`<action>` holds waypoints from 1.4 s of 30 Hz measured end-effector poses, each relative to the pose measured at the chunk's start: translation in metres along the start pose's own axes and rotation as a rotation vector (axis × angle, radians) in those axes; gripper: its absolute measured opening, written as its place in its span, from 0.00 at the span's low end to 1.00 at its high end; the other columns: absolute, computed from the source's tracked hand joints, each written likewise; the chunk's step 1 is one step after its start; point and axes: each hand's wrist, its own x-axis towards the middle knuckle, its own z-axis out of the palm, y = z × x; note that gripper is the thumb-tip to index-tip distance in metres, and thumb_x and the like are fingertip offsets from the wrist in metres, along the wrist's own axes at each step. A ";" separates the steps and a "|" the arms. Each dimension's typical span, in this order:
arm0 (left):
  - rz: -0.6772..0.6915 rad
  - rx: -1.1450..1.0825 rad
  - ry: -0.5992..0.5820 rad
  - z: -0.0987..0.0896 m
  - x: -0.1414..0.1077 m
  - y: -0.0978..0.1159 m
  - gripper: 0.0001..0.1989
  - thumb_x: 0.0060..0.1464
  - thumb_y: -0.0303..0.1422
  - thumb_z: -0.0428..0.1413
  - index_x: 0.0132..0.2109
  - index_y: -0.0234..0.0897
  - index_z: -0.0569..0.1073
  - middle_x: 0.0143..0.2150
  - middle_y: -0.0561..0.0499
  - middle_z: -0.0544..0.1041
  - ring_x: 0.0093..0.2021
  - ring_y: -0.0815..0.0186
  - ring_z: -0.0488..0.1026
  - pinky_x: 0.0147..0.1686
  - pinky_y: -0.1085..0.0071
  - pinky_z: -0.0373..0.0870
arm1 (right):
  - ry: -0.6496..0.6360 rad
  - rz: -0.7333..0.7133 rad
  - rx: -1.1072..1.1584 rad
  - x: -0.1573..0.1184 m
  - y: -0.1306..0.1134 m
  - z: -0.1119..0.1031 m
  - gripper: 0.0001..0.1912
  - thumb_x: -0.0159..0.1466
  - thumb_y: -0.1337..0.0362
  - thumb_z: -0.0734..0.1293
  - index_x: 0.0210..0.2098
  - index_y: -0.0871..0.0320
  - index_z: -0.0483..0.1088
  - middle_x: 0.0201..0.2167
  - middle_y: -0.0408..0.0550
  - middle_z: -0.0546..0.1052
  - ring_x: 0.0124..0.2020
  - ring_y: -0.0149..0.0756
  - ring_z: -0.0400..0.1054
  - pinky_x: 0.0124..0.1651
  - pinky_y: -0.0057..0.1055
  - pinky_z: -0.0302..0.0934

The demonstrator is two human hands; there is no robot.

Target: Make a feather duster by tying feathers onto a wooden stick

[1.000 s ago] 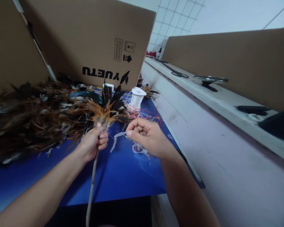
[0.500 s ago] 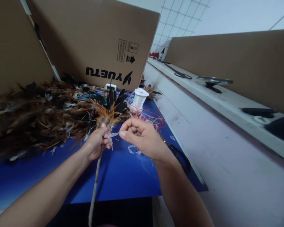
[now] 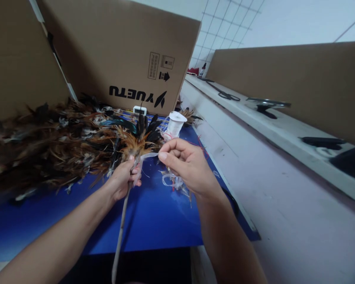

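My left hand [image 3: 124, 177] is closed around a thin wooden stick [image 3: 122, 228] just below a tuft of orange-brown and black feathers [image 3: 136, 144] at its upper end. The stick slants down past the table's front edge. Between finger and thumb, my right hand [image 3: 185, 161] pinches a translucent white ribbon [image 3: 149, 156], which stretches from the base of the tuft. Part of the ribbon hangs over the left fingers. How it is fastened at the stick is hidden. Behind the right hand stands a white spool [image 3: 175, 124].
A large heap of loose feathers [image 3: 47, 146] covers the left of the blue table [image 3: 154, 221]. Red string and ribbon scraps [image 3: 174, 181] lie by the right hand. A cardboard box [image 3: 121, 51] rises at the back. Scissors [image 3: 229, 96] rest on the white ledge [image 3: 272, 122] at right.
My right hand has moved slightly up and to the right, drawing the ribbon out longer and higher. The left hand keeps its hold on the stick.
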 end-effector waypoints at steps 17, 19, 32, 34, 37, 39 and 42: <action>-0.014 -0.009 -0.057 -0.002 -0.005 0.002 0.17 0.62 0.40 0.44 0.27 0.35 0.59 0.18 0.60 0.54 0.13 0.80 0.47 0.09 0.85 0.40 | 0.116 0.044 -0.125 -0.006 0.022 -0.024 0.08 0.58 0.60 0.68 0.30 0.59 0.68 0.16 0.35 0.63 0.16 0.21 0.51 0.19 0.22 0.45; -0.002 0.009 -0.063 -0.003 -0.006 0.003 0.17 0.61 0.40 0.45 0.27 0.35 0.59 0.18 0.60 0.53 0.13 0.80 0.47 0.10 0.85 0.41 | 0.132 0.050 -0.149 -0.009 0.022 -0.032 0.08 0.58 0.60 0.68 0.29 0.59 0.68 0.15 0.34 0.62 0.16 0.21 0.50 0.19 0.22 0.44; 0.046 -0.002 -0.042 -0.013 -0.004 0.020 0.17 0.62 0.42 0.43 0.31 0.34 0.62 0.19 0.61 0.52 0.13 0.80 0.44 0.10 0.84 0.40 | 0.307 0.204 -0.158 -0.056 0.025 -0.104 0.11 0.55 0.58 0.70 0.30 0.58 0.68 0.13 0.33 0.56 0.14 0.21 0.47 0.17 0.21 0.40; 0.049 0.013 -0.035 -0.013 -0.003 0.020 0.17 0.62 0.42 0.43 0.31 0.34 0.62 0.19 0.61 0.52 0.13 0.80 0.44 0.10 0.84 0.40 | 0.301 0.230 -0.184 -0.066 0.027 -0.104 0.11 0.57 0.57 0.69 0.31 0.58 0.67 0.13 0.33 0.56 0.14 0.21 0.47 0.17 0.21 0.40; 0.038 0.039 -0.033 -0.014 -0.002 0.017 0.17 0.62 0.42 0.44 0.31 0.34 0.62 0.19 0.61 0.51 0.13 0.80 0.44 0.10 0.84 0.40 | 0.206 0.238 -0.337 -0.072 0.036 -0.092 0.09 0.60 0.58 0.66 0.32 0.57 0.68 0.15 0.35 0.62 0.16 0.23 0.54 0.19 0.22 0.48; 0.033 0.047 -0.043 -0.013 -0.002 0.015 0.16 0.62 0.41 0.44 0.31 0.34 0.62 0.19 0.61 0.51 0.13 0.80 0.44 0.10 0.83 0.40 | 0.029 0.188 -0.508 -0.071 0.043 -0.078 0.07 0.62 0.60 0.63 0.33 0.57 0.70 0.22 0.40 0.70 0.23 0.28 0.64 0.26 0.25 0.57; 0.024 0.037 -0.059 -0.012 -0.002 0.014 0.15 0.62 0.40 0.44 0.31 0.34 0.62 0.19 0.61 0.51 0.13 0.80 0.44 0.10 0.83 0.39 | -0.154 -0.026 -0.835 -0.066 0.050 -0.057 0.07 0.61 0.66 0.64 0.38 0.56 0.72 0.38 0.47 0.76 0.42 0.39 0.68 0.46 0.37 0.61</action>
